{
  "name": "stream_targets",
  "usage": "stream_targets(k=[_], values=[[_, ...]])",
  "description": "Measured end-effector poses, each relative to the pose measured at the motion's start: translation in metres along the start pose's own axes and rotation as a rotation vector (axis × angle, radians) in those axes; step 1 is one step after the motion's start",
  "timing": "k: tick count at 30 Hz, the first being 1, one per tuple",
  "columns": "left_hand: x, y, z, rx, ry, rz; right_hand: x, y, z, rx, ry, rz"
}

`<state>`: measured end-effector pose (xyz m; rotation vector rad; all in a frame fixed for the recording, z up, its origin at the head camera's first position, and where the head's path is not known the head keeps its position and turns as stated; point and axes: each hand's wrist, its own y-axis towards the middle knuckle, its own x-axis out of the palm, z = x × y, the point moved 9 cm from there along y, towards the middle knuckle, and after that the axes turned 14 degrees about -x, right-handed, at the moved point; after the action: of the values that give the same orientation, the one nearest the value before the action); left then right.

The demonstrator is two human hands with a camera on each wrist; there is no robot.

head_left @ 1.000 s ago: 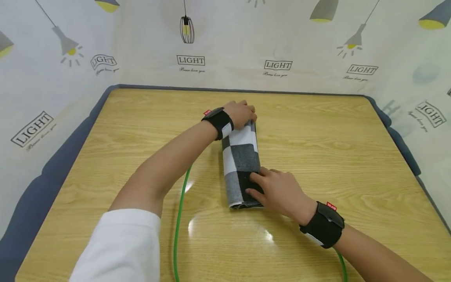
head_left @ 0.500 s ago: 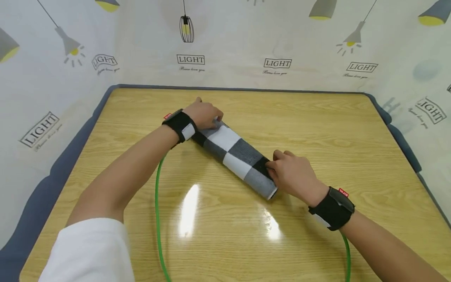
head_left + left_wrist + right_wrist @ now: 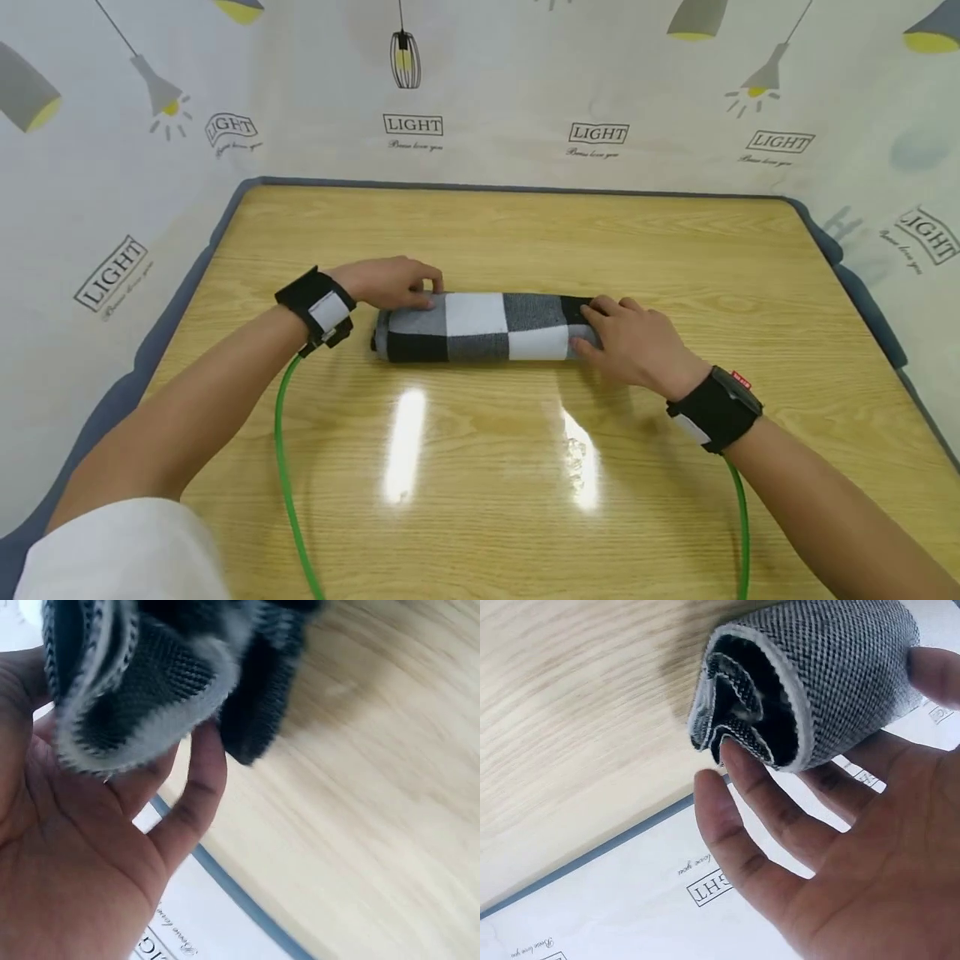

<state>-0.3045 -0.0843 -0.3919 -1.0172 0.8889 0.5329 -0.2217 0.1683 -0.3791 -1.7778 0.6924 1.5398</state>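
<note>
A rolled-up cloth (image 3: 476, 325) with black, white and grey checks lies crosswise on the wooden table. My left hand (image 3: 388, 283) holds its left end, thumb on the near side and fingers on the far side. At the other end, my right hand (image 3: 643, 346) grips the roll, thumb towards me and fingers over the back. The left wrist view shows loose folded layers at the end of the cloth (image 3: 154, 690). A spiral of dark inner layers shows in the open end of the cloth (image 3: 847, 675) in the right wrist view.
The wooden table (image 3: 480, 517) has a dark blue edge at the back and sides. Behind it stands a pale wall covering (image 3: 510, 75) printed with lamps and lettering. A green cable (image 3: 285, 467) runs from the left wristband, another green cable (image 3: 742, 525) from the right.
The rolled cloth has turned from pointing away from me to lying left to right. My left hand came left and nearer with one end; my right hand moved slightly right and farther away.
</note>
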Motion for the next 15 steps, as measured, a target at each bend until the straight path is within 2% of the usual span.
stream_targets(k=[5, 10, 12, 15], values=[[-0.002, -0.002, 0.001, 0.017, 0.009, 0.062, 0.000, 0.007, 0.010, -0.007, 0.007, -0.007], [-0.002, -0.001, 0.001, -0.008, -0.003, 0.049, -0.003, 0.009, 0.015, 0.001, 0.007, -0.023], [-0.004, 0.000, -0.002, -0.023, -0.016, 0.052, -0.008, 0.009, 0.018, 0.017, 0.025, -0.009], [-0.014, 0.000, -0.004, -0.036, -0.051, 0.079, -0.021, 0.010, 0.024, 0.049, 0.082, 0.064]])
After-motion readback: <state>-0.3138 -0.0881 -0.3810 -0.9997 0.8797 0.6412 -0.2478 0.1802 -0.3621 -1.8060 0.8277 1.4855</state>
